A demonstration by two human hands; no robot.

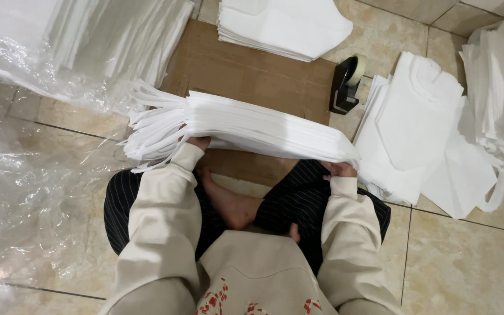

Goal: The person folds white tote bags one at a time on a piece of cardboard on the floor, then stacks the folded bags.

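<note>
Gripping the bag stack (pixel 246 125) — left hand (pixel 198 142), right hand (pixel 339 169) — underneath.

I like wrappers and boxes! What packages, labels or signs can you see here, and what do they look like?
Plastic wrap: clear, crinkled sheet, on the floor at left.
Wrapped pile: white bags in clear plastic, top left.
Cardboard: flat brown sheet, on the floor, middle.
No labels, signs or screens show.

tiled floor (pixel 462 256) under cardboard (pixel 246 70), bags (pixel 415 116)
</note>
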